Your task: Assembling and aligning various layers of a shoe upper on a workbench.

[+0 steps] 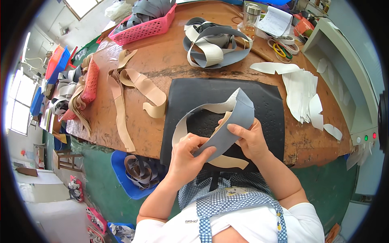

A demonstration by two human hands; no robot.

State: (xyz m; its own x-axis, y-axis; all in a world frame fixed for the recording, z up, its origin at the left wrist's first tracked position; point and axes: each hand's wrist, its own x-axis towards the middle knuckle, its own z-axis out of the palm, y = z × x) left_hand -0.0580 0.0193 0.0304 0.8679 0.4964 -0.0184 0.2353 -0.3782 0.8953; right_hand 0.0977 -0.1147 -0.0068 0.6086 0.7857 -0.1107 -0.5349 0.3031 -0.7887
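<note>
A curved blue-grey strip (pixel 227 127), leather-like with a pale underside, is held above the black mat (pixel 267 101). My left hand (pixel 188 156) pinches its lower left end between thumb and fingers. Farther up its right side, my right hand (pixel 251 139) grips it with the thumb on the blue-grey face and the fingers mostly hidden behind. The strip folds at a corner beyond my right hand and loops back toward my left. Along its inner edge shows a thin beige layer. Below the hands, a loose beige strip (pixel 229 162) lies at the mat's near edge.
Beige strips (pixel 150 91) lie left of the mat. Coiled grey and white strips (pixel 214 44) sit behind it. White cut pieces (pixel 302 93) and a grey machine (pixel 340 77) stand right. A pink basket (pixel 142 32) is far left; a blue bin (pixel 121 174) stands below the table.
</note>
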